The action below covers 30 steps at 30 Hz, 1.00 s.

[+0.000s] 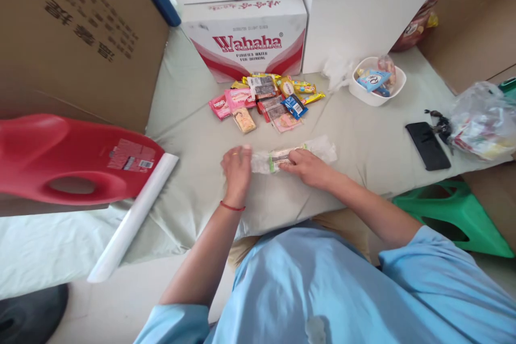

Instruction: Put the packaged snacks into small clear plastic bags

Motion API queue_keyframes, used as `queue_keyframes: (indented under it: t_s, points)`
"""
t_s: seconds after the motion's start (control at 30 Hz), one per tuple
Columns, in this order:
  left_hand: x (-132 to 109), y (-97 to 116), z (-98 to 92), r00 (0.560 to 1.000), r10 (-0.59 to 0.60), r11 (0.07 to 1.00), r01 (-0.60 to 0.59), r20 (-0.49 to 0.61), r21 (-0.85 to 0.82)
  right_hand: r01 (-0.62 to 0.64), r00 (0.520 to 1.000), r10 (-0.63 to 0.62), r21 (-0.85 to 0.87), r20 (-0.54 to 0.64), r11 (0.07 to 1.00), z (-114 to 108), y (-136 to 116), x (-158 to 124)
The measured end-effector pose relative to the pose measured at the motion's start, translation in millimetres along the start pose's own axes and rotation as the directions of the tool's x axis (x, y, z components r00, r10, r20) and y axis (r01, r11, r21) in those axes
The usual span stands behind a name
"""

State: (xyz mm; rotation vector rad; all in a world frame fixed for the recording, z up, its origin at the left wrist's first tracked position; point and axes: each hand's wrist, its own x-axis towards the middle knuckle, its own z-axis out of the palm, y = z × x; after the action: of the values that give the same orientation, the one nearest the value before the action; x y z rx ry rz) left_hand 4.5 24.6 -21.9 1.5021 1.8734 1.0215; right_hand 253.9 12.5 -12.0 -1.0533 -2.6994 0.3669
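Observation:
A flattened clear plastic bag (324, 149) lies crosswise on the cloth-covered table in front of me. On or inside it, I cannot tell which, is a small snack packet (278, 158) with green stripes. My left hand (237, 171), a red cord at its wrist, has its fingers closed at the bag's left end. The fingers of my right hand (308, 167) are bent together and press on the packet, covering its right part. Just beyond my hands lies a pile of wrapped snacks (262, 99) in pink, yellow, red and blue.
Behind the snacks stands a Wahaha carton (250, 37). A white bowl (377, 98) holds more packets. To the right are a black phone (428, 145) and a filled plastic bag (486, 121). At left are a red jug (80, 161), a white roll (133, 220) and a cardboard box (80, 37).

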Motion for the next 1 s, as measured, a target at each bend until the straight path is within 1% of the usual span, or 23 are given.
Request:
queue_keyframes:
  t_s: [0.07,0.1,0.23,0.3,0.37,0.4,0.47,0.5,0.53,0.57,0.6,0.63,0.67,0.7,0.73,0.77,0.8,0.87,0.93,0.97,1.0]
  points:
    - [-5,9,0.9,0.998,0.014,0.992,-0.021,0.059,0.127,-0.014,1.0,0.014,0.018,-0.007,1.0,0,-1,-1]
    - [-9,14,0.3,0.998,0.009,0.99,-0.018,0.064,0.142,-0.017,1.0,0.018,0.025,-0.011,1.0,0,-2,-2]
    - [-26,36,0.6,0.993,-0.023,1.0,0.024,0.113,-0.007,0.001,0.999,0.0,0.04,-0.034,0.999,5,-5,-6]
    - [-33,47,8.6,0.99,0.015,1.0,-0.011,0.14,-0.026,0.008,0.999,-0.006,0.046,-0.049,0.999,10,-6,-7]
    - [-39,56,21.7,0.978,0.105,0.994,-0.108,0.179,0.009,0.004,0.997,0.001,0.065,-0.075,0.998,13,-7,-10]
    - [-42,59,28.7,0.965,0.16,0.985,-0.171,0.209,0.034,0.015,0.996,-0.006,0.091,-0.092,0.996,14,-6,-12]
    - [-50,62,40.4,0.923,0.277,0.945,-0.312,0.268,0.098,0.067,0.99,-0.042,0.189,-0.132,0.98,13,-3,-19]
    - [-55,62,44.4,0.896,0.331,0.913,-0.383,0.295,0.141,0.077,0.986,-0.037,0.251,-0.161,0.965,11,-1,-24]
    - [-60,62,47.0,0.871,0.376,0.874,-0.447,0.318,0.192,0.048,0.98,0.015,0.308,-0.2,0.95,9,2,-29]
    - [-66,60,48.5,0.847,0.409,0.83,-0.5,0.34,0.246,-0.033,0.961,0.126,0.348,-0.247,0.937,7,6,-34]
    - [-71,58,49.3,0.825,0.433,0.784,-0.544,0.364,0.299,-0.164,0.912,0.282,0.365,-0.298,0.916,6,10,-39]
    - [-77,56,49.6,0.807,0.446,0.74,-0.576,0.388,0.347,-0.322,0.823,0.447,0.361,-0.35,0.875,5,14,-43]
    - [-81,54,49.8,0.792,0.452,0.701,-0.6,0.41,0.386,-0.475,0.709,0.582,0.341,-0.398,0.811,6,19,-46]
    - [-84,52,50.0,0.782,0.453,0.668,-0.616,0.429,0.417,-0.599,0.602,0.671,0.312,-0.432,0.738,7,23,-48]
    - [-86,50,50.4,0.775,0.451,0.645,-0.626,0.443,0.438,-0.682,0.529,0.72,0.279,-0.449,0.676,9,28,-48]
    - [-88,49,50.9,0.771,0.448,0.63,-0.631,0.453,0.452,-0.728,0.495,0.744,0.253,-0.448,0.637,12,31,-48]
    - [-88,48,51.5,0.77,0.443,0.624,-0.633,0.459,0.458,-0.743,0.492,0.755,0.241,-0.434,0.624,14,35,-48]
    - [-87,46,52.4,0.774,0.44,0.629,-0.628,0.456,0.458,-0.707,0.525,0.749,0.283,-0.405,0.648,16,39,-47]
    - [-85,45,52.8,0.781,0.45,0.649,-0.62,0.434,0.441,-0.6,0.563,0.729,0.414,-0.391,0.685,11,40,-48]
    - [-84,44,52.7,0.783,0.462,0.663,-0.616,0.416,0.425,-0.534,0.569,0.731,0.508,-0.375,0.676,7,39,-48]
    - [-84,43,52.5,0.784,0.477,0.678,-0.616,0.397,0.402,-0.469,0.573,0.745,0.609,-0.341,0.639,1,37,-48]
